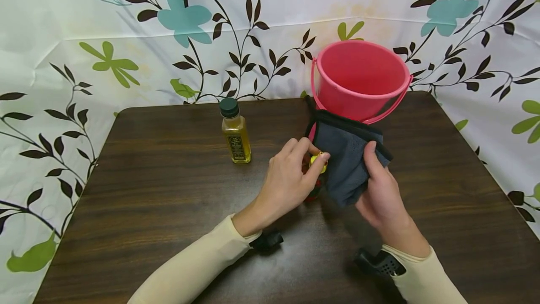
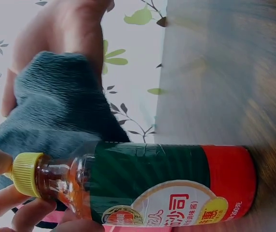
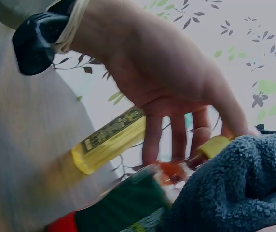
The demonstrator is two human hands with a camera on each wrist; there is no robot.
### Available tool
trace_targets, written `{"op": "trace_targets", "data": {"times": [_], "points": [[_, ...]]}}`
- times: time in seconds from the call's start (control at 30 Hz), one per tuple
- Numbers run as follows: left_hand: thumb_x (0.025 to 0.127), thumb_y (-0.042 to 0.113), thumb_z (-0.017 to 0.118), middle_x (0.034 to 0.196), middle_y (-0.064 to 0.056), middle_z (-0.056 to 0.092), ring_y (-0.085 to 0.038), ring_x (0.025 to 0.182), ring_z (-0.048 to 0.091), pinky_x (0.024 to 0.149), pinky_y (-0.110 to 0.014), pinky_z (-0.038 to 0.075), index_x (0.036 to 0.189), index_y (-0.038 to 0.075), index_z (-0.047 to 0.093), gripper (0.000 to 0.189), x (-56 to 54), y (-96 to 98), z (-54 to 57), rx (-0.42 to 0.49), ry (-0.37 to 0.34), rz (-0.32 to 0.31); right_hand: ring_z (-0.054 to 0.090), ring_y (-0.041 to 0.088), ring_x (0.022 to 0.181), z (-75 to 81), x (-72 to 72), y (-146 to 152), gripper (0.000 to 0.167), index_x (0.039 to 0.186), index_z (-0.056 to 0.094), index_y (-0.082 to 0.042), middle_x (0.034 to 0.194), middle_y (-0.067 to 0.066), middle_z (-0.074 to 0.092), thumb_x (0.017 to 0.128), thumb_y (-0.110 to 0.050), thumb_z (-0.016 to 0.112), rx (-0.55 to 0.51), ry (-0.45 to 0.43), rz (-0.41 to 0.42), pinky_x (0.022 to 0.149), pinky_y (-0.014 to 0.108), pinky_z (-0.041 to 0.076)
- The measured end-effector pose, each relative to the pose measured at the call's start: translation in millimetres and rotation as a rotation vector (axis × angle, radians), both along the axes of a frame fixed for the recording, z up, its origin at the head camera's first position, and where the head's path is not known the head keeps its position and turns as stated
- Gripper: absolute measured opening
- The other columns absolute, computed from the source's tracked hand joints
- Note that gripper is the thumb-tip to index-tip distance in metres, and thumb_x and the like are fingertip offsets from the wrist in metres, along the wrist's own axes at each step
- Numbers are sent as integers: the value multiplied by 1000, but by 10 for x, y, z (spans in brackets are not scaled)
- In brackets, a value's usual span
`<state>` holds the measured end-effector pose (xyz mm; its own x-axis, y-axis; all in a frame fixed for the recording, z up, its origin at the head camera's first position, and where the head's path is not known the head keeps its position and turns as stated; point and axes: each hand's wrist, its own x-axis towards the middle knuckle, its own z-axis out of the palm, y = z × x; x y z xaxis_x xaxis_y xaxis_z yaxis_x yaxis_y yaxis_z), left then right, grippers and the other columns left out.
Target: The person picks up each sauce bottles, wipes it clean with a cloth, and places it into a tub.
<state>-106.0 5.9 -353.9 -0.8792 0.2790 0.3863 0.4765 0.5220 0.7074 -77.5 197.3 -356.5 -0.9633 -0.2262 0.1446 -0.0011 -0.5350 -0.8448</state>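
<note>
My left hand (image 1: 288,172) pinches the yellow cap (image 2: 27,174) of a sauce bottle between thumb and fingers. In the left wrist view the sauce bottle (image 2: 150,164) shows a green label with a red band at its base, near the tabletop; from the head most of it is hidden behind the left hand. My right hand (image 1: 381,193) grips a dark grey-blue cloth (image 1: 343,154) with black edging, thumb on top. The cloth hangs right beside the cap, and in the right wrist view the cloth (image 3: 239,183) overlaps the bottle's neck.
A glass bottle of yellow oil (image 1: 237,137) with a dark green lid stands to the left on the brown wooden table (image 1: 168,191). At the back right is a pink bucket (image 1: 358,102), partly behind the cloth. A leaf-patterned curtain (image 1: 261,60) hangs behind the table.
</note>
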Motion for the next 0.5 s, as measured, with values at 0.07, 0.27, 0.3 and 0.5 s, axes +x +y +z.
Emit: {"op": "trace_targets", "data": {"times": [0.07, 0.27, 0.3, 0.5], "points": [[102, 33, 70, 87, -2, 60, -11, 72, 54, 63, -25, 44, 102, 14, 68, 19, 0, -5, -4, -6, 9, 0, 61, 7, 126, 48, -2, 16, 48, 153, 40, -17, 143, -5, 59, 113, -42, 32, -23, 33, 11, 102, 24, 56], [103, 34, 70, 86, -2, 59, -10, 70, 52, 61, -24, 42, 101, 14, 67, 20, -4, -12, -1, -34, 41, 2, 61, 13, 130, 118, 13, 66, 51, 154, 40, -9, 146, 2, 59, 114, -39, 31, -130, 141, 31, 106, 29, 55], [102, 34, 70, 85, -2, 59, -11, 70, 52, 61, -24, 41, 101, 14, 67, 20, -4, -13, 2, -39, 43, 4, 62, 13, 129, 113, 17, 67, 50, 154, 41, -9, 145, 3, 60, 114, -39, 31, -134, 148, 25, 105, 29, 55], [102, 36, 70, 86, -2, 59, -10, 69, 52, 58, -24, 40, 102, 15, 68, 21, -9, -19, 12, -57, 27, 13, 65, 10, 119, 39, 21, 53, 44, 146, 47, -13, 134, -2, 64, 114, -40, 34, -38, 111, -60, 98, 26, 57]]}}
